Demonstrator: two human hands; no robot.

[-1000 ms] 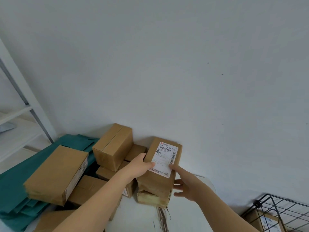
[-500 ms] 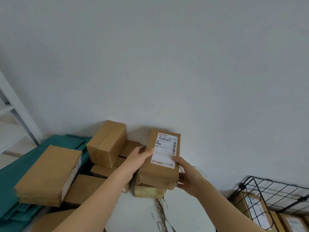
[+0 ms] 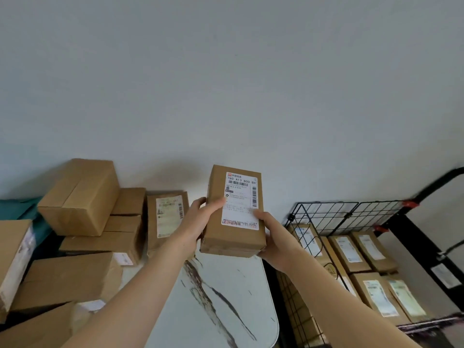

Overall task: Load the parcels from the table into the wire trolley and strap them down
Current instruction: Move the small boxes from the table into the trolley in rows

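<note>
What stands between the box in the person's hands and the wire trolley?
Nothing visible blocks the parcel. Only open air lies between it and the wire trolley, though it probably must go over the trolley's mesh wall.

Parcel room: stacked labelled boxes (image 3: 77, 197), trolley (image 3: 326, 217)

Cannot read the fine print on the label (image 3: 240, 199) of the parcel (image 3: 226, 237). Cannot see the right hand's (image 3: 272, 243) fingers beneath it. Cropped at the edges: wire trolley (image 3: 326, 217) right, box (image 3: 12, 257) left.

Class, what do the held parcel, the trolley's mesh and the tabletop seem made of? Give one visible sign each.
Held parcel: matte brown cardboard, creased edges. Trolley mesh: black coated metal wire, probably; thin rigid grid. Tabletop: smooth white marble or imitation; dark veins.
</note>
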